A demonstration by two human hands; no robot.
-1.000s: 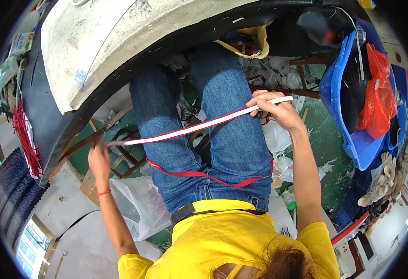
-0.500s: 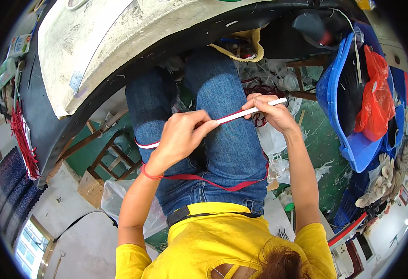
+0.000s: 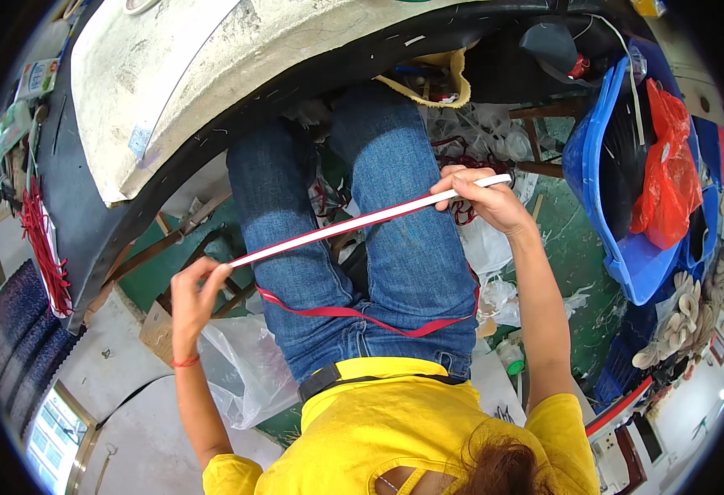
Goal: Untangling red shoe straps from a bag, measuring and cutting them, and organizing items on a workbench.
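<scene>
Head view — left hand (image 3: 193,293) and right hand (image 3: 481,198) pinch the white-and-red strip (image 3: 362,221) taut, apart over the lap; smoothing step, next needs a steady grip.

The strip (image 3: 362,221) stretched between the hands was white with a red edge, and a thinner red band (image 3: 362,315) hung across blue denim jeans (image 3: 411,247). The shirt (image 3: 386,412) was bright yellow, the left wrist carried a red thread bracelet (image 3: 184,361). A blue tub (image 3: 617,239) held a red plastic bag (image 3: 667,173), and the floor (image 3: 572,247) was green with pale scuffs.
</scene>
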